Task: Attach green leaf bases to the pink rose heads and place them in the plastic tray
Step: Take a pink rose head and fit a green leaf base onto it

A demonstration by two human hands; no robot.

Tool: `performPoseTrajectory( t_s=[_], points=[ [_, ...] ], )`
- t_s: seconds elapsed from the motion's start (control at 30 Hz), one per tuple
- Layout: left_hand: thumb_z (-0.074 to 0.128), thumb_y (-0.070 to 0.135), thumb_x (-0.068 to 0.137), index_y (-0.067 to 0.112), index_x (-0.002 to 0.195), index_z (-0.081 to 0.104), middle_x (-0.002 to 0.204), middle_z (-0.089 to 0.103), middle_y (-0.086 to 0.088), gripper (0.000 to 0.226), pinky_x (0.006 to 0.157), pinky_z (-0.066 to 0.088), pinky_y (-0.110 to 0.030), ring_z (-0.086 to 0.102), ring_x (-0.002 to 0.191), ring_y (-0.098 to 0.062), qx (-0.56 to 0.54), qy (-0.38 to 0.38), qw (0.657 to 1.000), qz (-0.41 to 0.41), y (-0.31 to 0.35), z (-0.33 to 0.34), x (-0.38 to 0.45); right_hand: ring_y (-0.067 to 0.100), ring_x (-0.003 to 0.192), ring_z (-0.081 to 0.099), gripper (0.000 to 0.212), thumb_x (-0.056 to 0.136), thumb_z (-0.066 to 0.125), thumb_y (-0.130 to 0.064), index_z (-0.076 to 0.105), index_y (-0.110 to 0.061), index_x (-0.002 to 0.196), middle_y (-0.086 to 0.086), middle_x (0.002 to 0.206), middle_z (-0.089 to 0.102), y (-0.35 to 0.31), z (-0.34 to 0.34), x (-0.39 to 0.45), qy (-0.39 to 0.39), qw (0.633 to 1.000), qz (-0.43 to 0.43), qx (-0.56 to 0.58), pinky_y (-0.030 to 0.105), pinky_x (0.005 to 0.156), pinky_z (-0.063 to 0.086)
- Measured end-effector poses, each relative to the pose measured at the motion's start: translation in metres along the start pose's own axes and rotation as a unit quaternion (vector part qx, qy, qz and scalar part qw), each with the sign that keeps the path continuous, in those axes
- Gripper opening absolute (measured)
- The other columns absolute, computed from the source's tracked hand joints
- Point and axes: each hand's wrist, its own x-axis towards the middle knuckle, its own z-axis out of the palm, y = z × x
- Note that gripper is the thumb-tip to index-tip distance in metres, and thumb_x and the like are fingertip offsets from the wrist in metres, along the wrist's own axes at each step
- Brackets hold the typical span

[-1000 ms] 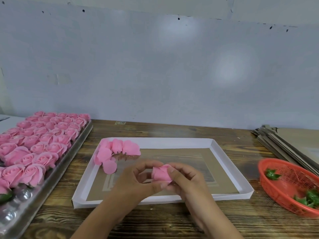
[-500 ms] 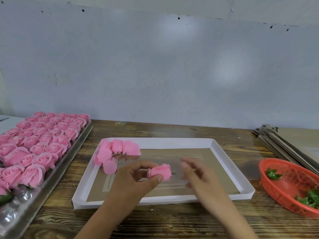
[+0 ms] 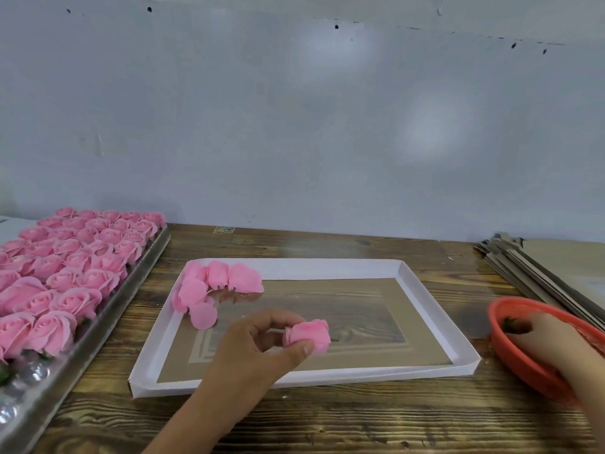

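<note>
change since a second ago: both hands were together on the rose head; now only my left hand point(image 3: 258, 347) has it and my right hand point(image 3: 553, 339) has gone out to the red basket point(image 3: 523, 365) at the right edge of the table. reading: rose is prepped, next part needed is a green leaf base.

left hand: thumb and fingertips pinch the rose head point(image 3: 307, 335), held in the air above the near part of the white cardboard tray point(image 3: 435, 303). rose sits at the fingertips, petals toward the right, not touching the tray.

right hand: inside the basket, fingers curled down around something dark green, probably a leaf base point(image 3: 510, 324). whether it is actually gripped or only touched, cannot tell; the fingers hide it.

loose rose heads point(image 3: 222, 283) lie in the far-left corner of the white tray. plastic tray point(image 3: 108, 309) at left is nearly full of finished roses; empty cells show at its near end.

judgement: fetch step, attachment not yet begun.
</note>
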Motion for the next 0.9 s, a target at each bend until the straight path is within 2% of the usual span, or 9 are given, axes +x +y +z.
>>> performPoseTrajectory(
  t_s=[0.1, 0.27, 0.37, 0.47, 0.57, 0.63, 0.77, 0.8, 0.9],
  points=[
    [0.086, 0.029, 0.071, 0.044, 0.09, 0.075, 0.095, 0.078, 0.008, 0.027, 0.079, 0.062, -0.031, 0.074, 0.09, -0.012, -0.002, 0.0, 1.0, -0.004, 0.0, 0.001, 0.001, 0.019, 0.067, 0.063, 0.019, 0.09, 0.064, -0.037, 0.073, -0.02, 0.087, 0.002, 0.074, 0.069, -0.002, 0.003, 0.003, 0.028, 0.999, -0.022, 0.007, 0.031, 0.057, 0.048],
    [0.083, 0.042, 0.061, 0.043, 0.09, 0.075, 0.094, 0.078, 0.007, 0.03, 0.075, 0.061, -0.026, 0.074, 0.089, -0.012, -0.017, -0.002, 1.0, 0.0, -0.001, 0.0, 0.0, 0.022, 0.05, 0.064, 0.046, 0.088, 0.061, -0.038, 0.068, -0.013, 0.051, 0.003, 0.042, 0.061, -0.007, -0.006, 0.004, 0.056, 0.998, 0.003, 0.022, 0.026, 0.046, 0.04],
    [0.084, 0.035, 0.063, 0.039, 0.09, 0.077, 0.095, 0.078, 0.003, 0.029, 0.074, 0.058, -0.021, 0.075, 0.089, -0.013, -0.052, -0.001, 0.999, -0.012, 0.0, -0.001, 0.0, 0.026, 0.05, 0.062, 0.043, 0.085, 0.061, -0.039, 0.066, -0.011, 0.052, 0.002, 0.038, 0.059, -0.009, -0.011, -0.005, 0.128, 0.987, -0.011, 0.101, 0.027, 0.046, 0.042],
    [0.084, 0.034, 0.063, 0.037, 0.092, 0.078, 0.097, 0.078, 0.002, 0.029, 0.077, 0.06, -0.024, 0.074, 0.091, -0.014, -0.074, -0.012, 0.997, -0.024, 0.001, -0.002, 0.0, 0.025, 0.058, 0.064, 0.036, 0.091, 0.054, -0.036, 0.068, -0.015, 0.066, -0.001, 0.051, 0.066, -0.018, -0.013, -0.02, 0.181, 0.95, -0.086, 0.239, 0.039, 0.063, 0.054],
    [0.084, 0.033, 0.063, 0.035, 0.092, 0.078, 0.098, 0.078, 0.0, 0.03, 0.08, 0.061, -0.026, 0.074, 0.092, -0.016, -0.09, -0.013, 0.995, -0.028, 0.002, -0.002, -0.001, 0.019, 0.055, 0.058, 0.038, 0.097, 0.049, -0.031, 0.07, -0.011, 0.074, -0.002, 0.053, 0.065, -0.034, -0.013, -0.036, 0.126, 0.908, -0.111, 0.384, 0.037, 0.06, 0.048],
    [0.084, 0.031, 0.064, 0.034, 0.092, 0.078, 0.098, 0.078, -0.001, 0.029, 0.08, 0.06, -0.026, 0.074, 0.092, -0.017, -0.092, -0.012, 0.995, -0.029, 0.002, -0.002, -0.001, 0.014, 0.053, 0.057, 0.04, 0.099, 0.048, -0.034, 0.068, -0.009, 0.074, 0.0, 0.055, 0.064, -0.042, -0.013, -0.045, 0.102, 0.893, -0.116, 0.423, 0.035, 0.057, 0.046],
    [0.083, 0.032, 0.064, 0.035, 0.093, 0.078, 0.099, 0.078, -0.001, 0.029, 0.079, 0.06, -0.026, 0.074, 0.093, -0.016, -0.09, -0.014, 0.995, -0.032, 0.002, -0.003, -0.001, 0.021, 0.063, 0.053, 0.03, 0.097, 0.053, -0.021, 0.065, -0.002, 0.078, 0.011, 0.067, 0.06, -0.053, -0.014, -0.057, 0.05, 0.849, -0.086, 0.518, 0.036, 0.061, 0.043],
    [0.083, 0.033, 0.064, 0.035, 0.093, 0.078, 0.099, 0.078, 0.0, 0.03, 0.08, 0.06, -0.027, 0.074, 0.094, -0.016, -0.09, -0.014, 0.995, -0.033, 0.002, -0.003, -0.001, 0.021, 0.062, 0.052, 0.028, 0.097, 0.053, -0.017, 0.065, 0.0, 0.078, 0.012, 0.066, 0.059, -0.056, -0.013, -0.06, 0.037, 0.846, -0.09, 0.524, 0.036, 0.06, 0.041],
    [0.083, 0.035, 0.062, 0.037, 0.092, 0.078, 0.099, 0.078, 0.002, 0.03, 0.079, 0.06, -0.026, 0.074, 0.093, -0.014, -0.087, -0.015, 0.995, -0.036, 0.002, -0.001, 0.0, 0.012, 0.052, 0.049, 0.036, 0.096, 0.057, -0.022, 0.063, -0.005, 0.065, 0.004, 0.055, 0.057, -0.07, -0.003, -0.074, 0.025, 0.892, -0.161, 0.422, 0.033, 0.056, 0.037]
  ],
)
